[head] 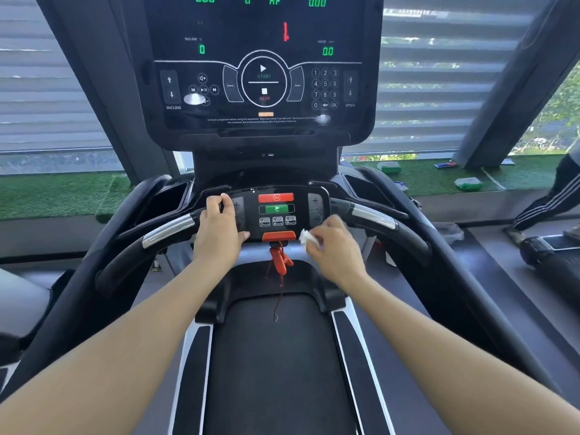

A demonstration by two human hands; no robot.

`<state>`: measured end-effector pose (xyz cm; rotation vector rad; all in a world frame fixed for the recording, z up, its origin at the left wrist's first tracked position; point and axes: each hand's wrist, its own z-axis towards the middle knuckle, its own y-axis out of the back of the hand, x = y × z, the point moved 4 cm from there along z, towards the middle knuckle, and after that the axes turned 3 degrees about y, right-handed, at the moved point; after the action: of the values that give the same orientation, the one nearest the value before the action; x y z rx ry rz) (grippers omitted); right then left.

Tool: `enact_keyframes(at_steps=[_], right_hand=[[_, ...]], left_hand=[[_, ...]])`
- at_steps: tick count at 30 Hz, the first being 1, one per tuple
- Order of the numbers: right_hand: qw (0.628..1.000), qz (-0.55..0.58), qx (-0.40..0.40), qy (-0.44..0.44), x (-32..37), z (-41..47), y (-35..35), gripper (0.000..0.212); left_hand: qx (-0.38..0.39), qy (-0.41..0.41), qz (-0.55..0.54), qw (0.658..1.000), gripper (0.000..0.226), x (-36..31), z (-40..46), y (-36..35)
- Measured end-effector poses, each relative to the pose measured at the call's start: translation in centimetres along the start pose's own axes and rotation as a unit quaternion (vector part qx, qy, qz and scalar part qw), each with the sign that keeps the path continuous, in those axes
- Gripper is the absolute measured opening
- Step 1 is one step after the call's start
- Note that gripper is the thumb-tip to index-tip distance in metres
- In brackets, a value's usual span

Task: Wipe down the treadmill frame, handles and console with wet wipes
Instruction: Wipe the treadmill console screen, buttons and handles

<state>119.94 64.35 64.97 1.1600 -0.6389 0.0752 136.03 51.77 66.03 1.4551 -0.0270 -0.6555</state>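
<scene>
The right hand (332, 246) pinches a crumpled white wet wipe (308, 238) between thumb and fingers, holding it at the lower right corner of the small control panel (277, 211) that sits between the two handles. The left hand (219, 227) grips the panel's left end, fingers curled over its top edge and thumb lying along the bottom edge, close to the orange safety-key block (278, 236). A red clip (280, 260) hangs from that block on a thin cord (277, 304), dangling over the front of the running belt (276, 365), between the two forearms.

The left handle (163, 235) and right handle (375, 218) curve outward from the panel, each with a shiny metal sensor strip. Above them rises the large console (263, 67), its green digits lit and its keypad and start/stop markings visible; bright glare spots sit on its lower left and lower right. Dark cup pockets flank the console base.

Behind the treadmill runs a ledge of green artificial turf (439, 180) with several small packets (467, 183) lying on it, under slatted blinds (439, 73). At the far right, a leg in dark trousers with white stripes (546, 199) stands on a neighbouring machine.
</scene>
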Motion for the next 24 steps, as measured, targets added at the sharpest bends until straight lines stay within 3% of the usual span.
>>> enact_keyframes(at_steps=[7, 12, 17, 24], right_hand=[[0.993, -0.076, -0.086, 0.04, -1.5, 1.7, 1.3, 0.016], [0.99, -0.084, -0.062, 0.1, 1.3, 1.2, -1.8, 0.015], [0.986, -0.105, -0.05, 0.122, 3.3, 2.9, -1.7, 0.027], [0.981, -0.151, -0.098, 0.077, 3.6, 5.8, -0.1, 0.019]], left_hand=[[-0.004, -0.001, 0.0, 1.0, 0.078, -0.2, -0.2, 0.2], [-0.01, -0.003, 0.0, 1.0, 0.078, -0.2, -0.3, 0.2], [-0.012, -0.007, -0.016, 1.0, 0.076, 0.0, -0.3, 0.1], [-0.015, -0.004, -0.032, 0.999, 0.076, 0.2, -0.3, -0.1]])
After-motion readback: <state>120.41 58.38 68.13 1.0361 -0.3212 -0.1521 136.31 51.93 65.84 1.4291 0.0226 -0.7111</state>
